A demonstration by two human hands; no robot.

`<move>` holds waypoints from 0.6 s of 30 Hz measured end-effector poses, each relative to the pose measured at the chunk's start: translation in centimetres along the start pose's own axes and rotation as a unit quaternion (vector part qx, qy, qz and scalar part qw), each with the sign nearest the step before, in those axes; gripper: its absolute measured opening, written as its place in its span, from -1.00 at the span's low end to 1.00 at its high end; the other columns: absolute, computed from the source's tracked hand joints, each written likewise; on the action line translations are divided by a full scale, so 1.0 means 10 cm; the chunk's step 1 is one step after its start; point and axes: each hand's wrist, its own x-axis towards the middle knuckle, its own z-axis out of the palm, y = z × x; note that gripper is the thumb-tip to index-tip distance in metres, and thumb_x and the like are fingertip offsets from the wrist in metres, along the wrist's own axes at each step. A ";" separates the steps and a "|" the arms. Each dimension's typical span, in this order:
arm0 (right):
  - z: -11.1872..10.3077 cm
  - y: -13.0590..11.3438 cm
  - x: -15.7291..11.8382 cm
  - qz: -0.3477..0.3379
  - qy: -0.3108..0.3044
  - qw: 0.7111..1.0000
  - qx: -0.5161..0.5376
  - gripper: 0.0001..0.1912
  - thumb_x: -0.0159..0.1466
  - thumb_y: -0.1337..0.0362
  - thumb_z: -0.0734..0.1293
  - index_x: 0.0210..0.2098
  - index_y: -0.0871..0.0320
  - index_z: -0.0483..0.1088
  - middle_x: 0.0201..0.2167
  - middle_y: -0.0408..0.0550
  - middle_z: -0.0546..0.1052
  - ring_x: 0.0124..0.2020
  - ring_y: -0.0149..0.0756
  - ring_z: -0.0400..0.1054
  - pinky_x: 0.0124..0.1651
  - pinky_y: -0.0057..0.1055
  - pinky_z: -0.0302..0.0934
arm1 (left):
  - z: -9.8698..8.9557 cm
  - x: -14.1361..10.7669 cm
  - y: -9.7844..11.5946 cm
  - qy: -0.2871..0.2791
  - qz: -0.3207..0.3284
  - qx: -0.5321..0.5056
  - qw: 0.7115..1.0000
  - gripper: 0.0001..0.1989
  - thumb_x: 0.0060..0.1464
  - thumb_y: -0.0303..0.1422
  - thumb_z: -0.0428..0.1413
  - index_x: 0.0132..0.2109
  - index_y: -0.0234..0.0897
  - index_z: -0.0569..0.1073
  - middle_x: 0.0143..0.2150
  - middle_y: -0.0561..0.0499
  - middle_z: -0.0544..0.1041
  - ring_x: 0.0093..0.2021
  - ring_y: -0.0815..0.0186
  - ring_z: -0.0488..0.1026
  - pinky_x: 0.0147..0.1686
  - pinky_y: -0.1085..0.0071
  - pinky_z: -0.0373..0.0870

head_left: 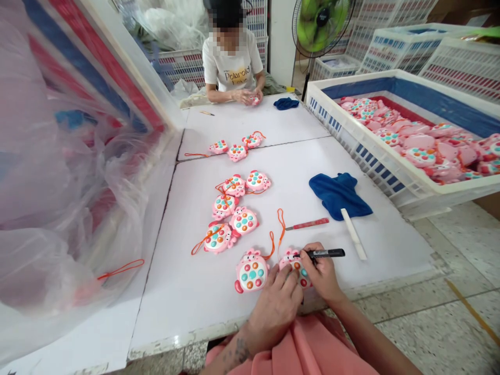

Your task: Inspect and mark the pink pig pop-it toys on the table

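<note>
Head cam: R fingers (310, 263) grip marker (326, 253), pink toy (299, 268) held under L fingers (283, 284).

We've got bright, even light here, and we can't tell where it comes from. Shadows stay soft, just faint ones under the toys (252, 271) on the table (203, 312). Its white top looks a bit washed out, and the plastic sheet (58, 172) on the left picks up pale glare. The wide lens bends things at the edges, so the crate (371, 161) looks stretched and tilted. The fan (320, 26) looks a little soft, but nothing's badly blurred.
</note>
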 end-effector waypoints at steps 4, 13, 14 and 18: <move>0.00 0.00 0.00 0.001 -0.005 1.000 -0.003 -0.91 0.34 0.25 0.22 -0.31 0.10 0.26 -0.44 -0.19 0.33 -0.41 -0.36 0.25 -0.32 -0.42 0.19 | -0.01 0.00 0.01 -0.001 -0.001 0.005 1.000 -0.79 0.25 -0.43 -0.04 -0.03 -0.32 0.42 0.09 -0.08 0.44 0.19 0.10 0.28 0.21 0.09 0.15; 0.00 0.00 0.01 0.000 0.004 1.000 -0.003 -0.90 0.33 0.25 0.22 -0.32 0.10 0.26 -0.44 -0.18 0.34 -0.40 -0.35 0.26 -0.32 -0.41 0.19 | 0.03 -0.02 0.00 0.000 0.004 0.003 1.000 -0.79 0.23 -0.43 0.00 -0.01 -0.33 0.41 0.11 -0.09 0.43 0.21 0.09 0.26 0.23 0.08 0.12; 0.00 0.00 0.01 0.001 0.001 1.000 -0.002 -0.90 0.33 0.24 0.22 -0.32 0.10 0.26 -0.45 -0.18 0.33 -0.41 -0.35 0.26 -0.33 -0.41 0.19 | 0.04 -0.02 0.00 0.001 0.004 0.002 1.000 -0.78 0.22 -0.43 0.01 -0.01 -0.33 0.40 0.11 -0.09 0.43 0.21 0.09 0.26 0.23 0.08 0.12; 0.00 -0.01 0.00 0.003 -0.001 1.000 -0.004 -0.89 0.33 0.24 0.21 -0.32 0.10 0.26 -0.44 -0.17 0.33 -0.41 -0.35 0.25 -0.33 -0.41 0.19 | 0.05 -0.01 0.00 0.005 0.003 0.004 1.000 -0.78 0.24 -0.42 -0.02 -0.01 -0.32 0.41 0.10 -0.08 0.43 0.20 0.10 0.26 0.22 0.09 0.13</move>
